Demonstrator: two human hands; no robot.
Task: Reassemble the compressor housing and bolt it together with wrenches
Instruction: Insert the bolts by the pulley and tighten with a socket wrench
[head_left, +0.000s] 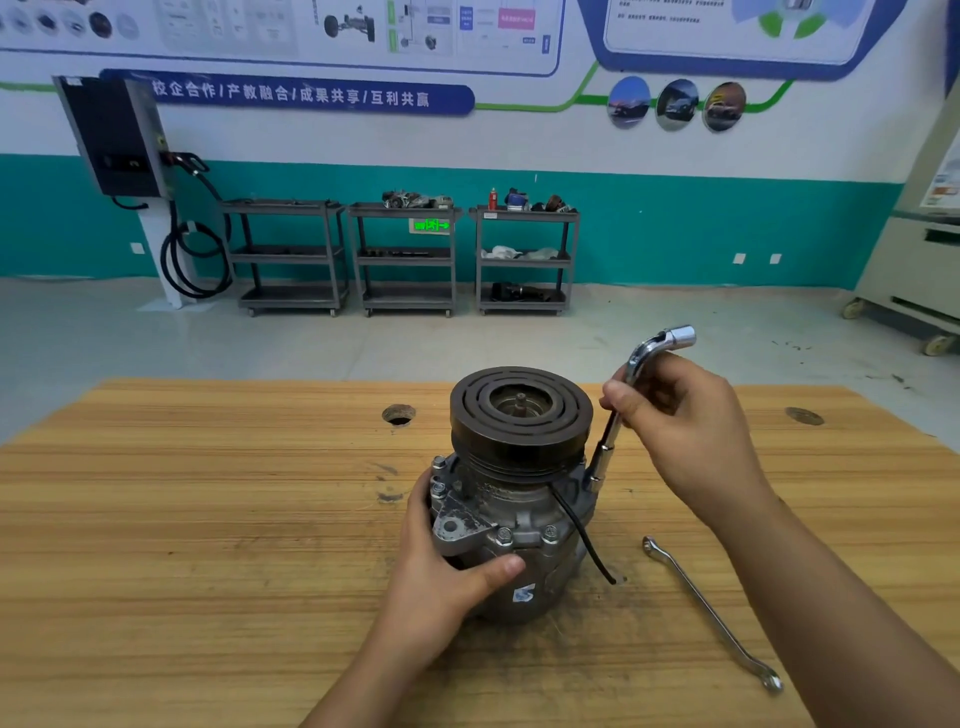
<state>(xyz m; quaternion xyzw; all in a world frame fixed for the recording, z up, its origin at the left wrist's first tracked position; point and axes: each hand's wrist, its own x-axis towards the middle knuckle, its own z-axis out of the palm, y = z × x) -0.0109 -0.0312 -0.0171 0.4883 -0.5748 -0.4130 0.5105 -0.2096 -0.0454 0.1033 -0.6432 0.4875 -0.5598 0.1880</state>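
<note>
Steadying the compressor (519, 525) is my left grip (441, 577), nearest me, with thumb and fingers curled round the lower body of the housing so it cannot turn on the bench (208, 519). To the right a ring spanner (711, 616) lies loose on the wood, apart from everything.

The housing halves look joined. Bolt heads (504, 537) sit in the flange facing me and more show on the left ear, so I judge the assembly done and the bolting under way. How tight any of them is I cannot tell (the heads are small and the far side is hidden).

The compressor stands on end with its long axis vertical. The pulley (521, 410) end points up, with the shaft stub in its middle, and the tail end is down on the bench. A black wire (582, 540) hangs down its right side.

Beyond it my right grip (685, 431) is closed round the shank of an L-shaped socket wrench (607, 449). The wrench runs steeply down to the right flange, where its lower socket seems seated on a bolt; its bent end is up, pointing right.

What is left, as I judge it, is working round the remaining bolts. Far off, three carts (405, 260) stand by the wall.
</note>
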